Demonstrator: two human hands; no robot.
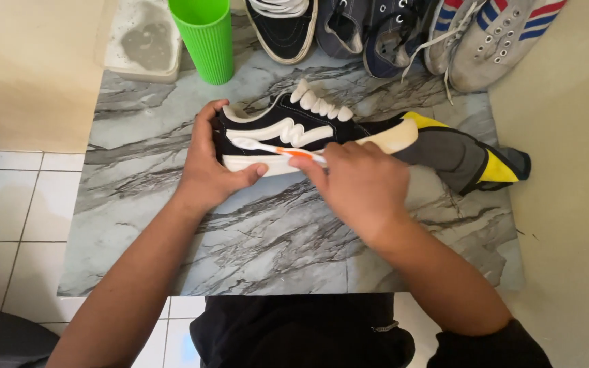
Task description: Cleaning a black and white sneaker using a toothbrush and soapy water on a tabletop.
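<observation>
Head view, looking down on a grey-veined marble slab (274,238) laid over white floor tiles (8,204). Containers: a ribbed green cup (206,41) stands upright at the slab's far edge (its contents cannot be made out), and beside it, to the left, a shallow white tray (141,37) holds a patch of grey, wet-looking residue. Centre: a black sneaker (308,126) with a white wavy side stripe, thick white laces and a cream sole lies on the slab, heel to the left. The left hand (209,167) is closed around the heel, thumb along the sole edge. The right hand (359,184) grips the handle of a white-and-orange toothbrush (274,148), whose head rests against the shoe's side panel. Behind the toe lies a grey, black and yellow cloth item (465,157), touching the shoe. Along the far edge, a row of other sneakers (390,31) (black, navy, and white with red-and-blue stripes) crowds the slab.
</observation>
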